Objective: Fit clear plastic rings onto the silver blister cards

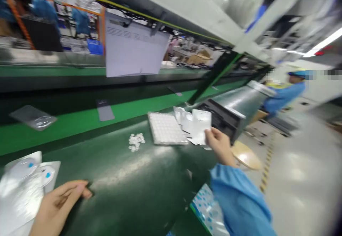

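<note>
On the right, my right hand (220,145) grips a flat white pouch (201,125) by its right edge, thumb and fingers closed. More white pouches (186,120) lie just left of it, partly covered. My left hand (60,204) hovers near the bench's left front with thumb and fingertips pressed together; whatever they may hold is too small to make out. Beside it, at the left edge, lies a pile of silvery-white pouches (22,189) with round blue-dotted labels. A white gridded tray (168,129) lies mid-bench, with several small white rings (136,141) loose to its left.
A black bin (221,118) stands beyond my right hand. A blue-and-white patterned packet (208,207) lies at the front edge. Clear plastic sleeves (33,117) rest on the green strip behind. A white sheet (136,47) hangs above. A person in blue (284,95) is at the far right.
</note>
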`<action>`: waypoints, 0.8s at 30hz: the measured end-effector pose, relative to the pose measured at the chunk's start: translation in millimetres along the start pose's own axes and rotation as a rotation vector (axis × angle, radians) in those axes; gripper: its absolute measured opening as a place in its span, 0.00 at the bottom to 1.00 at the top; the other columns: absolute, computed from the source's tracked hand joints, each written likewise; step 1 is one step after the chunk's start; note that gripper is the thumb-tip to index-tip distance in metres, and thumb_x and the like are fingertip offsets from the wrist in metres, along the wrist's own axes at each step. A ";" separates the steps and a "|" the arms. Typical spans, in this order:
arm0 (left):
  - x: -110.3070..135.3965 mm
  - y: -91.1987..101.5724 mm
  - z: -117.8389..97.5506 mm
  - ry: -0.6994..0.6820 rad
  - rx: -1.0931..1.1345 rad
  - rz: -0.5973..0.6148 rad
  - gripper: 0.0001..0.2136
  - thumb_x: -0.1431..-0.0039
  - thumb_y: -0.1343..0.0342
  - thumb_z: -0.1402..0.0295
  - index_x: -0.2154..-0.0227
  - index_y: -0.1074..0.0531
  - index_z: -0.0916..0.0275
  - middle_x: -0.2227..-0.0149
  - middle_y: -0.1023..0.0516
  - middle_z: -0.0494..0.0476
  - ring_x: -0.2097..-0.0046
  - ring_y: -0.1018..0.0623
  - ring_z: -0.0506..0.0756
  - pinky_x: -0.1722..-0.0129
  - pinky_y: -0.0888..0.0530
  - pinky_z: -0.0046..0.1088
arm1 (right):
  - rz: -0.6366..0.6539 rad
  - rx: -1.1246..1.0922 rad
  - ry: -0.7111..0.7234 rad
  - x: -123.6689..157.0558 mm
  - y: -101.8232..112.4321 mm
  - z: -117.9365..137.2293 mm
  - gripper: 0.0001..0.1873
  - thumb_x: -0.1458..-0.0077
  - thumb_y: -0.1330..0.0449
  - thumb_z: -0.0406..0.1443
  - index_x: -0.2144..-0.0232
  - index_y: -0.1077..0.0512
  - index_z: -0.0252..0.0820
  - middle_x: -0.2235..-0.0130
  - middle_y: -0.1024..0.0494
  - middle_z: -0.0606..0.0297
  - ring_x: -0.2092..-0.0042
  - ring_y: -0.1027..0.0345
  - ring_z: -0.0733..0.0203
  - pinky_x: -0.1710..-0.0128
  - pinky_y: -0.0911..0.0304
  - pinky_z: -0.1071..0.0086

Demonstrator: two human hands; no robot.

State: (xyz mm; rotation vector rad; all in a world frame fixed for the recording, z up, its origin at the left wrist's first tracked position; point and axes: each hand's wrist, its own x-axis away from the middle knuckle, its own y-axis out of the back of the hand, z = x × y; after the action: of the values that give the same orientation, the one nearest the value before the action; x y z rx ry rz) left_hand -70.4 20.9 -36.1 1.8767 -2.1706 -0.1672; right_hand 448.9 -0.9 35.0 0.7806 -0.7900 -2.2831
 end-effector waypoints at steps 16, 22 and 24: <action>8.9 -23.3 -16.2 -0.034 0.397 0.058 0.08 0.40 0.39 0.64 0.65 0.20 0.64 0.63 0.16 0.62 0.67 0.20 0.55 0.62 0.23 0.33 | 0.551 0.262 0.479 77.2 -260.7 230.0 0.29 0.35 0.41 0.52 0.53 0.23 0.29 0.47 0.25 0.37 0.42 0.34 0.36 0.42 0.40 0.48; 4.8 -27.6 -11.0 -0.014 0.593 0.052 0.05 0.43 0.38 0.69 0.66 0.22 0.64 0.67 0.18 0.61 0.64 0.19 0.57 0.64 0.23 0.33 | 0.609 0.291 0.412 73.7 -298.8 288.2 0.33 0.45 0.32 0.51 0.50 0.26 0.26 0.46 0.28 0.31 0.43 0.33 0.31 0.47 0.37 0.43; 4.4 -28.0 -9.7 -0.010 0.624 0.034 0.06 0.43 0.38 0.70 0.63 0.22 0.64 0.66 0.18 0.61 0.61 0.19 0.58 0.63 0.22 0.33 | 0.629 0.216 0.452 67.2 -294.1 293.9 0.28 0.44 0.33 0.47 0.51 0.26 0.29 0.51 0.23 0.38 0.50 0.27 0.40 0.52 0.32 0.52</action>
State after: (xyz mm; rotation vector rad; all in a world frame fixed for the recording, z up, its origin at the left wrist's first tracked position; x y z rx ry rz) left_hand -41.7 13.1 -33.4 2.1249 -2.4458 0.5741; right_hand 106.5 242.2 3.0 0.9371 -0.9116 -1.4168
